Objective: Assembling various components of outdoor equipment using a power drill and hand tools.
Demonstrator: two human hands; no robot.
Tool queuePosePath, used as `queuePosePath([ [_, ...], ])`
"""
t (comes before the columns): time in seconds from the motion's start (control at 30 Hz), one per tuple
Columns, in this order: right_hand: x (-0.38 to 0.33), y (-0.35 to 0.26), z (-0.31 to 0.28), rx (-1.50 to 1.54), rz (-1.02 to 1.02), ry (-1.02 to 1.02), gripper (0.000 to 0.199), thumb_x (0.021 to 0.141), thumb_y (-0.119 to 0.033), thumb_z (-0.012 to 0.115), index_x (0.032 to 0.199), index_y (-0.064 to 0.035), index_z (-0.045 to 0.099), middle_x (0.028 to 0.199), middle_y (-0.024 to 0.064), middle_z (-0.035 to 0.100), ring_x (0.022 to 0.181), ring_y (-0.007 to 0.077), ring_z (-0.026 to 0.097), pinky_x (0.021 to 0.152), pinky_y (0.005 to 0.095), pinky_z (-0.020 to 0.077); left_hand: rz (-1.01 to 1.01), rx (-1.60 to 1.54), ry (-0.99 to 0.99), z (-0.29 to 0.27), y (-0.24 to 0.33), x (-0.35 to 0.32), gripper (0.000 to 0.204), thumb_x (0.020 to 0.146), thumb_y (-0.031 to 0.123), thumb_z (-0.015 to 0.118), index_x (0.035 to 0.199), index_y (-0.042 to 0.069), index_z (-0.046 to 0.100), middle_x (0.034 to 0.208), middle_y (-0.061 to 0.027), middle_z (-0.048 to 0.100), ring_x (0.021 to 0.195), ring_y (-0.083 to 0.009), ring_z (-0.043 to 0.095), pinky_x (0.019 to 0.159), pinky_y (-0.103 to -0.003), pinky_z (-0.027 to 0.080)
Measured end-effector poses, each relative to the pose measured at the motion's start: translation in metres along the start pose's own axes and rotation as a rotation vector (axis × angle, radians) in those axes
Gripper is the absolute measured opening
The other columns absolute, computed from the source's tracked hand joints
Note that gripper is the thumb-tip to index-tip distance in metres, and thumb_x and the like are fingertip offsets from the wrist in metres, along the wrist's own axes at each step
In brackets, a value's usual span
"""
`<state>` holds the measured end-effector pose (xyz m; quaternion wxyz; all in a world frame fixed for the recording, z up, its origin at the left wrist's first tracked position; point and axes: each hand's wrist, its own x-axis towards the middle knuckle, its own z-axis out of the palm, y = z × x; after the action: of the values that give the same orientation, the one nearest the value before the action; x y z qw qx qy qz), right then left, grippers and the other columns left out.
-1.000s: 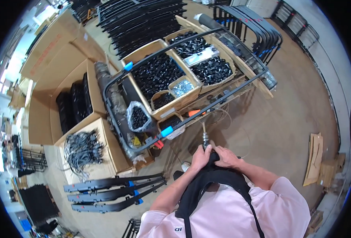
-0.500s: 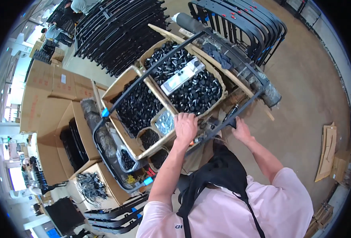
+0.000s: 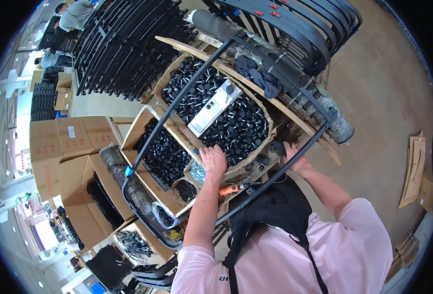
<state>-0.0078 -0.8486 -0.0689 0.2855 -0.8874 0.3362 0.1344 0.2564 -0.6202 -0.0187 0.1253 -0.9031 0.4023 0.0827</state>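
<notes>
At frame centre, left hand (image 3: 213,160) digs, fingers curled, into the box of black knobs (image 3: 236,128); right hand (image 3: 294,156) clasps the black frame (image 3: 280,174), probably steadying it.

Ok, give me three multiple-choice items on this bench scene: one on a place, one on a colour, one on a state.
1. Where does the left hand reach?
A. Into the cardboard box of black parts
B. Onto the floor
C. Onto the stacked closed cartons

2. What colour is the handle of the tool lying just below the left hand?
A. Green
B. Orange
C. White

3. What is the right hand doing?
A. Hanging free
B. Holding a cup
C. Resting on the black metal frame

Answers:
1. A, the fingers lie among the black pieces at the box's near edge.
2. B, it shows bright orange.
3. C, the hand lies against the frame's near bar.
</notes>
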Motion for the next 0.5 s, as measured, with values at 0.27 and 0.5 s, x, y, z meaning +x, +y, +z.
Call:
queuePosePath([
  [0.27, -0.066, -0.076, -0.156, 0.27, -0.393, -0.583, 0.023, 0.095, -0.026, 0.064, 0.098, -0.0037, 0.068, 0.101, 0.0195, 0.071, 0.095, 0.0401, 0.069, 0.082, 0.0518, 0.055, -0.062, -0.732, -0.111, -0.051, -0.011, 0.012, 0.032, 0.096, 0.028, 0.072, 0.112, 0.002, 0.06, 0.097, -0.0192, 0.073, 0.088, -0.0352, 0.073, 0.08, -0.048, 0.055],
  [0.5, 0.081, -0.14, -0.042, -0.331, -0.661, -0.078, 0.024, 0.093, -0.017, 0.059, 0.11, -0.0111, 0.075, 0.117, 0.0119, 0.066, 0.103, 0.0313, 0.068, 0.085, 0.0453, 0.055, 0.067, -1.312, 0.009, -0.096, 0.01, 0.105, 0.033, 0.1, 0.017, 0.07, 0.129, 0.002, 0.062, 0.107, -0.0102, 0.072, 0.097, -0.0168, 0.068, 0.089, -0.034, 0.055],
])
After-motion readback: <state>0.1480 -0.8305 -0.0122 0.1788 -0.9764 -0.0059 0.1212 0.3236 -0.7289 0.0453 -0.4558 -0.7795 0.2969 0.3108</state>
